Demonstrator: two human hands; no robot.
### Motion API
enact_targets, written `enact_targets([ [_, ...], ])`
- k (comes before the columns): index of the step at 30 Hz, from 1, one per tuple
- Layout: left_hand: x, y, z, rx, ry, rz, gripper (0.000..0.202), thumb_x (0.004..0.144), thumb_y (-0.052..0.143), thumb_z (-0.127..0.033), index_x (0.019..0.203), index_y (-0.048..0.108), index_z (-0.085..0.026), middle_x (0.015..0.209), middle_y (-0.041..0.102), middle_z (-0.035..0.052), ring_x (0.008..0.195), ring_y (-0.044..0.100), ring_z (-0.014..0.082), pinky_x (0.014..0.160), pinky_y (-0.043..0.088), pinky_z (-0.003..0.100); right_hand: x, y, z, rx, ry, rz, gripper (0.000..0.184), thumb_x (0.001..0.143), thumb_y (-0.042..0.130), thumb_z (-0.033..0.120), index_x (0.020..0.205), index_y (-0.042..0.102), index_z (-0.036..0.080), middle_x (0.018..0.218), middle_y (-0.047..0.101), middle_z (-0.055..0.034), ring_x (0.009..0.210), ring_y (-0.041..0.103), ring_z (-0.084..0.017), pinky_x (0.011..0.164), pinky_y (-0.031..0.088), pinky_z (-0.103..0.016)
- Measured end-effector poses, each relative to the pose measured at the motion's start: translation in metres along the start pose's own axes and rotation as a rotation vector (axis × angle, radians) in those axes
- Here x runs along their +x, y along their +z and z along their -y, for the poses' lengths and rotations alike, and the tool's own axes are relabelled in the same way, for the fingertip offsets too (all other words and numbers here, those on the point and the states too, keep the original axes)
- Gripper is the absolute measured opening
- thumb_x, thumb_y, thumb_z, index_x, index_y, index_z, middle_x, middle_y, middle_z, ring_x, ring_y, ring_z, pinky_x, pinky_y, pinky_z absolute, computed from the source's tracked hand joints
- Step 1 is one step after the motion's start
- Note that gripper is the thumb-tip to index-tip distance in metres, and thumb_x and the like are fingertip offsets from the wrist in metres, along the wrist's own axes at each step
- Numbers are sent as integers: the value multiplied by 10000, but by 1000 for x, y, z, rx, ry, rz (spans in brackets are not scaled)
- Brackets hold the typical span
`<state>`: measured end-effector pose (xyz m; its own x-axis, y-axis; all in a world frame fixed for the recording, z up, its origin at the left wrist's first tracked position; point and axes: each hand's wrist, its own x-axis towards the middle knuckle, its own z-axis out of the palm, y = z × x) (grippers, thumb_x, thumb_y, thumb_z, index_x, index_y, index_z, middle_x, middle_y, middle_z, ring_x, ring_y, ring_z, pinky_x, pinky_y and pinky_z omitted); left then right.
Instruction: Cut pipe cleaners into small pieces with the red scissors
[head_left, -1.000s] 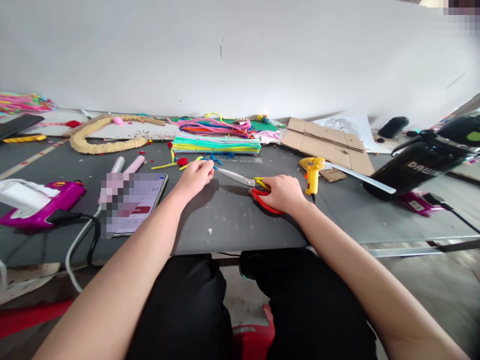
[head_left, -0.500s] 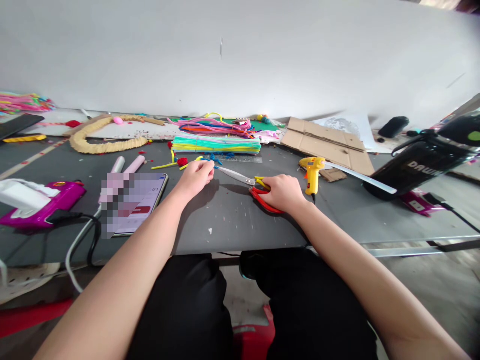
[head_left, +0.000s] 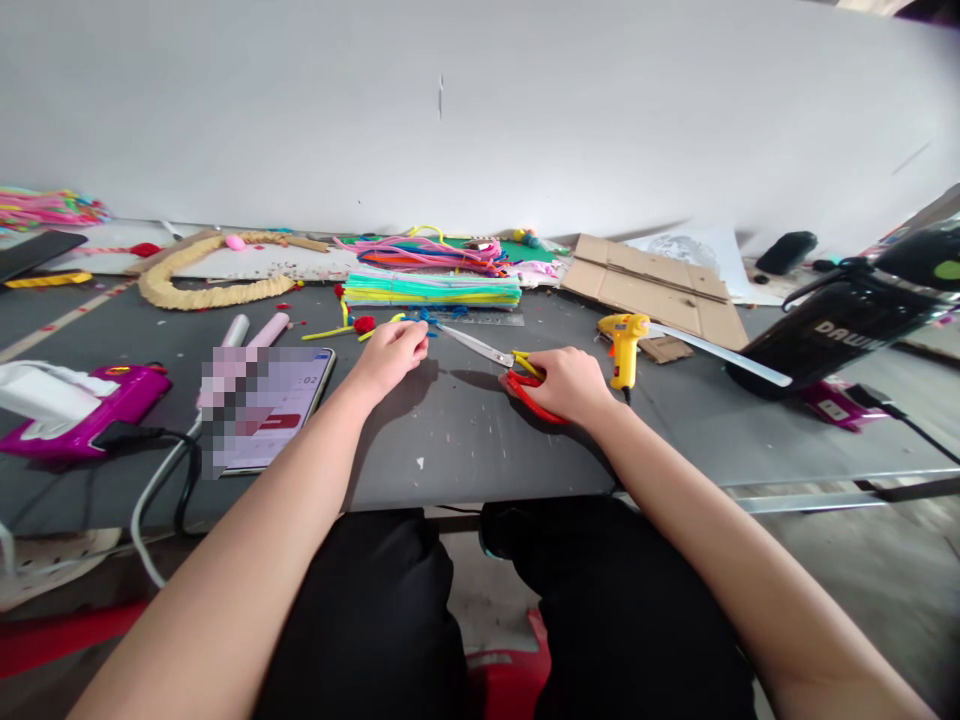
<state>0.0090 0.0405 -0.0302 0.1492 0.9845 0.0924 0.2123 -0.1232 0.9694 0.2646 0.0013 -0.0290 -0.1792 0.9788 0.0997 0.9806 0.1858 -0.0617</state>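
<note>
My right hand (head_left: 574, 382) is wrapped round the red and yellow handles of a pair of scissors (head_left: 480, 347). The blades look together and point left, their tips close to the fingers of my left hand (head_left: 399, 352). That left hand is closed in a pinch above the table; whatever lies between its fingertips is too small to make out. Just beyond the fingertips are small blue pipe cleaner pieces (head_left: 433, 315). A red fuzzy ball (head_left: 364, 324) and a yellow pipe cleaner (head_left: 326, 333) lie left of them.
Bundled pipe cleaners (head_left: 431, 292) lie behind my hands. A yellow glue gun (head_left: 624, 350) stands to the right, with cardboard (head_left: 652, 285) behind it and a black bottle (head_left: 840, 325) farther right. On the left are a phone (head_left: 281, 410) and a purple power strip (head_left: 131, 405).
The scissors have drawn slightly right, so their tips are a little farther from my left fingers. My left hand has hardly moved.
</note>
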Motion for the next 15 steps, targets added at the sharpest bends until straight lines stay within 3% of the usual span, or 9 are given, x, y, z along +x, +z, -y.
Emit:
enact_targets([
  [15, 3, -3, 9, -46, 24, 41, 351, 906, 553, -393, 646, 458, -177, 574, 389, -33, 492, 356, 73, 472, 248, 235, 0, -1, -1, -3, -8, 15, 538, 837, 432, 712, 776, 697, 248, 776, 702, -64, 691, 584, -209, 580, 243, -293],
])
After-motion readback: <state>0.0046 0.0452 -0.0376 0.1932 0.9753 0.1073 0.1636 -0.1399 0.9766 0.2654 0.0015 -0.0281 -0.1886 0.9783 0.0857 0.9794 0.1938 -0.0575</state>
